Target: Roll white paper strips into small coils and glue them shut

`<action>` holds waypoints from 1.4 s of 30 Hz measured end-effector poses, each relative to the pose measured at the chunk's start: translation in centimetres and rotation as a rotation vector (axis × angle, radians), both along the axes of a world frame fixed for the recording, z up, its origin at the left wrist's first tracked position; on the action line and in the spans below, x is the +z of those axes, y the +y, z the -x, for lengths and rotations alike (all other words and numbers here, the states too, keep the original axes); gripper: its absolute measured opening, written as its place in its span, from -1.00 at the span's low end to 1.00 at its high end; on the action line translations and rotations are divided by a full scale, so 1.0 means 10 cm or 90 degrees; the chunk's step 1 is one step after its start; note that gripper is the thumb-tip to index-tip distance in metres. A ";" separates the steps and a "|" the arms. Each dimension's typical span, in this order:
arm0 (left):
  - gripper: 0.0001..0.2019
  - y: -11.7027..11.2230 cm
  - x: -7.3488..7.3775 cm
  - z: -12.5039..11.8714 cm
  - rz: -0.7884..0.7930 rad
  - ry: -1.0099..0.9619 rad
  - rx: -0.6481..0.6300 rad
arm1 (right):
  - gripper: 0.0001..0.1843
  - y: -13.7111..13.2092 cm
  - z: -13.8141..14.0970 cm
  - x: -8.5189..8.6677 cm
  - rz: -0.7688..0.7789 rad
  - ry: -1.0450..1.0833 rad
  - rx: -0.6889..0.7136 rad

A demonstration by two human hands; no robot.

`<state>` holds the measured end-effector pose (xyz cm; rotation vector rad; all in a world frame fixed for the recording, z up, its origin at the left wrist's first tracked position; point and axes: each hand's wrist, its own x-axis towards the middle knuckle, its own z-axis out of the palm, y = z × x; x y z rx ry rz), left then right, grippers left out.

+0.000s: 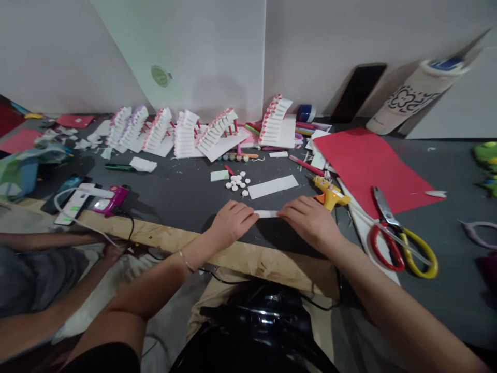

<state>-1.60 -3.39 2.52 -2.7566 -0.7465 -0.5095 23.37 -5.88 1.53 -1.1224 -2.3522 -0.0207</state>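
Observation:
Between my two hands a narrow white paper strip (pixel 267 213) is held flat, close over the dark table. My left hand (pixel 233 221) pinches its left end. The right end is in the closed fingers of my right hand (pixel 308 217). Just beyond lies a wider white paper strip (pixel 273 186). To its left is a cluster of small white discs (pixel 237 181), with a pale green paper piece (pixel 219 176) beside them. A yellow glue gun (pixel 330 192) rests on the table past my right hand.
Several small white paper staircases (pixel 186 134) stand along the wall. To the right are red paper (pixel 373 166), scissors with red and yellow handles (pixel 404 248), a leaning phone (pixel 357 93) and a tumbler (pixel 415 98). At left, another person's arms (pixel 89 264) are near a power strip (pixel 75 203).

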 end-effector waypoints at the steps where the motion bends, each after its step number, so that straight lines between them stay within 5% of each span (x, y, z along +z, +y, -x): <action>1: -0.79 -0.07 -0.06 0.05 0.018 0.001 0.002 | -0.82 -0.06 0.02 -0.01 -0.005 -0.055 0.017; 5: -0.83 -0.19 -0.24 0.17 0.156 -0.032 0.067 | -0.78 -0.24 0.02 -0.10 -0.004 -0.147 0.043; 10: -0.84 -0.16 -0.25 0.19 0.269 -0.093 0.097 | -0.76 -0.30 -0.07 -0.15 0.037 -0.125 0.007; 15: -0.81 -0.08 -0.12 0.28 0.237 -0.138 0.175 | -0.72 -0.52 0.16 -0.07 0.086 0.023 -0.007; 19: -0.81 0.00 0.08 0.50 0.163 -0.273 0.293 | -0.28 -0.65 0.23 -0.07 0.172 -0.103 0.126; 25: -0.86 0.01 0.34 0.71 0.066 -0.333 0.341 | -0.19 -0.52 0.18 -0.01 0.090 -0.175 -0.193; 29: -0.88 0.00 0.40 0.64 0.068 -0.336 0.297 | -0.17 -0.43 0.35 -0.11 0.097 -0.183 0.091; 30: -0.89 0.00 0.41 0.64 0.063 -0.332 0.292 | -0.19 -0.40 0.33 -0.13 0.097 -0.182 0.104; 34: -0.89 -0.01 0.44 0.70 0.064 -0.346 0.344 | -0.14 -0.35 0.21 -0.07 0.066 -0.147 -0.267; 35: -0.89 -0.01 0.44 0.70 0.071 -0.355 0.356 | -0.11 -0.36 0.25 -0.05 0.062 -0.146 -0.262; 39: -0.87 -0.03 0.44 0.65 0.080 -0.367 0.334 | -0.14 -0.44 0.45 -0.18 0.110 -0.186 0.010; 40: -0.86 -0.04 0.44 0.66 0.084 -0.364 0.332 | -0.15 -0.48 0.39 -0.24 0.119 -0.198 0.012; 42: -0.84 -0.05 0.43 0.71 0.111 -0.369 0.356 | -0.16 -0.55 0.12 -0.33 0.103 -0.189 -0.121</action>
